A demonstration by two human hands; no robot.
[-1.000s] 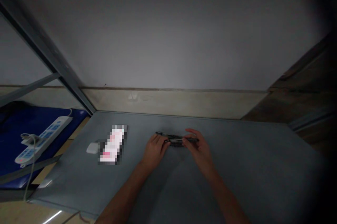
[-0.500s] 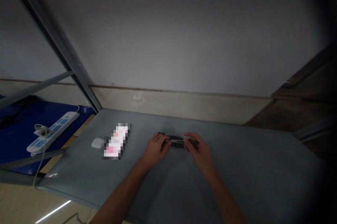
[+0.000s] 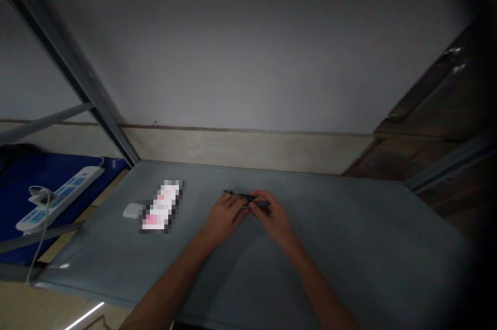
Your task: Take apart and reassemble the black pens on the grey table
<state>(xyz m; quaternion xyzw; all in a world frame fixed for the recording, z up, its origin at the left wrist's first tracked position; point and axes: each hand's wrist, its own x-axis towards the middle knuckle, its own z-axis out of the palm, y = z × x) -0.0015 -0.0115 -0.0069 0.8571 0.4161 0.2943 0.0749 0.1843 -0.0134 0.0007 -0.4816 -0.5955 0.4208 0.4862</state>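
A thin dark pen-like object [image 3: 238, 196] lies across the grey table [image 3: 349, 247] near its middle. Both my hands meet on it. My left hand [image 3: 223, 216] has its fingers curled round the object's left part. My right hand [image 3: 272, 216] pinches its right part, fingers closed. The object's middle and right end are mostly hidden by my fingers. What it is exactly I cannot make out in the dim light.
A blurred-out flat white-pink item [image 3: 160, 207] and a small white block [image 3: 131, 210] lie left of my hands. A white power strip [image 3: 58, 197] with a cable rests on a blue surface [image 3: 23, 180] far left. A slanted metal post [image 3: 73, 76] and a wall stand behind.
My right hand has slid left along the dark object, toward my left hand, so the two hands now touch. Less of the object shows.
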